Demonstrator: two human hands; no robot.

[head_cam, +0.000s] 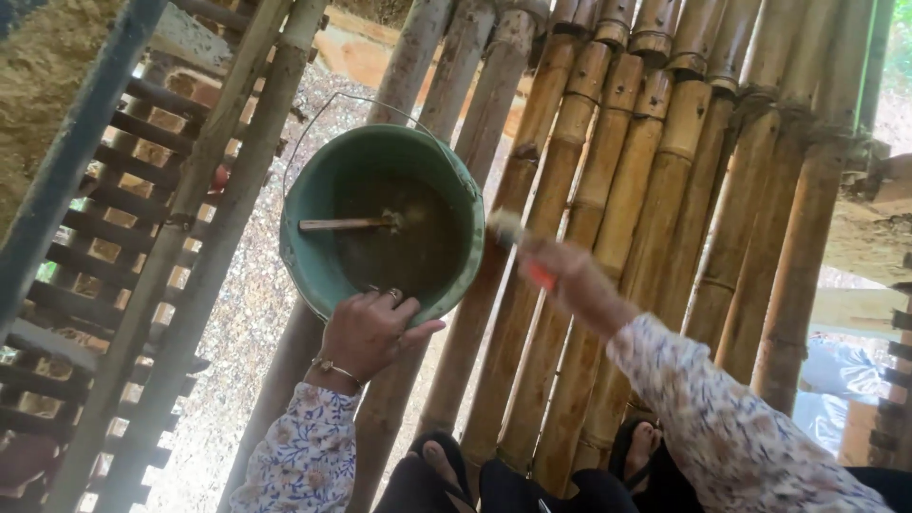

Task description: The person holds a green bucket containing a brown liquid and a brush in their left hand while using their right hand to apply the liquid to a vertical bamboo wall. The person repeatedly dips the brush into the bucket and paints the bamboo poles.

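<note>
Above the bamboo poles (608, 190), left hand (370, 332) grips the green bucket (318, 190) rim; right hand (570, 275), clenched on a brush (518, 242), lies just right.

You had only one view, from the camera on your head. It looked steeply down, from near, past your two forearms to a green bucket (380, 223), a bamboo platform (655, 218) and your sandalled feet at the lower edge.
</note>
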